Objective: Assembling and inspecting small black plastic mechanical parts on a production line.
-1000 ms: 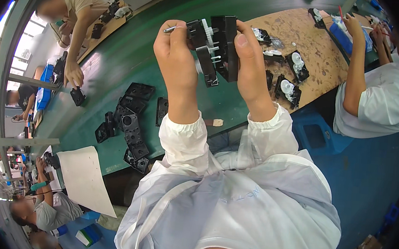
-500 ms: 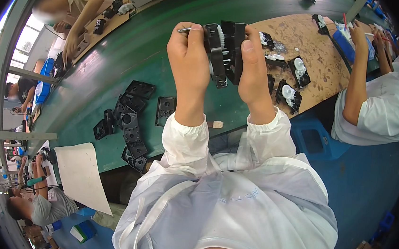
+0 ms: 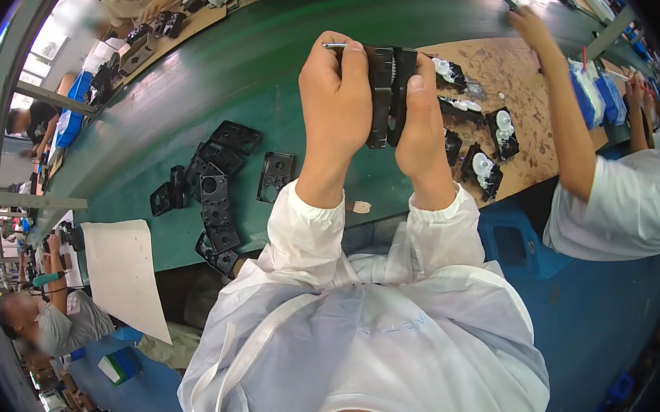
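Both hands are raised over the green bench, gripping a black plastic gear housing (image 3: 381,93) from its two sides. My left hand (image 3: 334,89) is wrapped round the left part, thumb along its upper edge. A thin metal rod (image 3: 333,45) sticks out to the left by that thumb; its other end is hidden. My right hand (image 3: 423,124) presses the right part with the thumb on its near face. White gear teeth (image 3: 393,74) show in the narrow gap between the two parts. Below and to the left lie several black plastic frames (image 3: 217,200) in a row, and a single frame (image 3: 276,176) sits nearer my left wrist.
At the right, a brown board (image 3: 536,91) carries several black assemblies with white gears (image 3: 482,168). A co-worker's arm (image 3: 565,121) reaches across beyond it. A blue stool (image 3: 512,238) stands at the bench edge. A white sheet (image 3: 124,266) hangs over the left edge.
The two housing parts, apart and tilted before, are now brought nearly together. The co-worker's arm on the right has swung out toward the far side of the bench.
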A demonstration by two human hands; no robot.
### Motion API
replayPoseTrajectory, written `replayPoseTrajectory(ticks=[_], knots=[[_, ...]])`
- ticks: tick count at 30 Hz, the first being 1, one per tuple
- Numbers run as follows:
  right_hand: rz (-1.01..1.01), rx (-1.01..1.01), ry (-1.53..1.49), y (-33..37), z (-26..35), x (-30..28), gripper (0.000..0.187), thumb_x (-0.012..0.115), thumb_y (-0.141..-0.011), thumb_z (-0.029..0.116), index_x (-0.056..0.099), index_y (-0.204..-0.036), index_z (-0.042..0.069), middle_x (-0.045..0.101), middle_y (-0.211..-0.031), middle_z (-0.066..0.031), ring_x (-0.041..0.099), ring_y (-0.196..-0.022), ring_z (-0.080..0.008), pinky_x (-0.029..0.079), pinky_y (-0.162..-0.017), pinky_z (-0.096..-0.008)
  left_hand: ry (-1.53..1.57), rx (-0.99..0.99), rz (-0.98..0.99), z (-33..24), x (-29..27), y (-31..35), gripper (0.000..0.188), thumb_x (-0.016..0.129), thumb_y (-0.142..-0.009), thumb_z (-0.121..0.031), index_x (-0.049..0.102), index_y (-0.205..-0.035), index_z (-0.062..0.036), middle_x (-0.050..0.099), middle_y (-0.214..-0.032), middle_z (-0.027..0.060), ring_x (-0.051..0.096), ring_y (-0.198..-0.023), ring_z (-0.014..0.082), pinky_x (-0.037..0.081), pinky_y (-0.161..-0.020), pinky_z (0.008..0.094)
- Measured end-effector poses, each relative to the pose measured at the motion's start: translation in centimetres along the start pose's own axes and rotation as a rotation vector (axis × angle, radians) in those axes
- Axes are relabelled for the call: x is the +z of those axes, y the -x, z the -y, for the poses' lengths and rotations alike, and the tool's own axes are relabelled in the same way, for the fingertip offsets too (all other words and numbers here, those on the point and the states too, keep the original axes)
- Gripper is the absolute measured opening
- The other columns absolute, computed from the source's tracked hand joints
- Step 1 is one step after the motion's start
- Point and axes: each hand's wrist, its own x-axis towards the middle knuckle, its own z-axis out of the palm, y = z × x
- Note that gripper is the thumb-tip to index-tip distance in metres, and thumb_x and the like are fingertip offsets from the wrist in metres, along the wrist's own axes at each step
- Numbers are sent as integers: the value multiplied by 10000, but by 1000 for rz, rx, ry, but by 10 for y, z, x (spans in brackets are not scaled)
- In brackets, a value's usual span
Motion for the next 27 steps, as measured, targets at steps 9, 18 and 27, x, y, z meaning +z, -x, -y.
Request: replayPoseTrajectory(ticks=[9,18,27], knots=[[-35,-10,185,-3,-3,4,390,378,-1034,257,446,-1304,-16,550,-1124,-164,525,-978,-247,432,-899,-351,291,-132,90,28,-10,2,214,514,-951,-177,603,-960,18,634,-875,92,546,-747,157,475,-705,292],[-48,-71,315,-6,-25,18,345,537,-960,231,570,-1241,33,527,-1155,-147,520,-1024,-302,451,-914,-373,411,-229,132,88,-53,-18,397,764,-753,-9,633,-1119,67,693,-1010,151,654,-887,202,532,-826,294],[591,-185,801,85,-65,96,625,769,-734,306,543,-1259,51,540,-1185,-203,544,-954,-377,496,-853,-461,-471,-338,8,184,-126,-159,514,811,-703,-258,690,-1075,75,721,-936,168,678,-812,232,540,-777,314]])
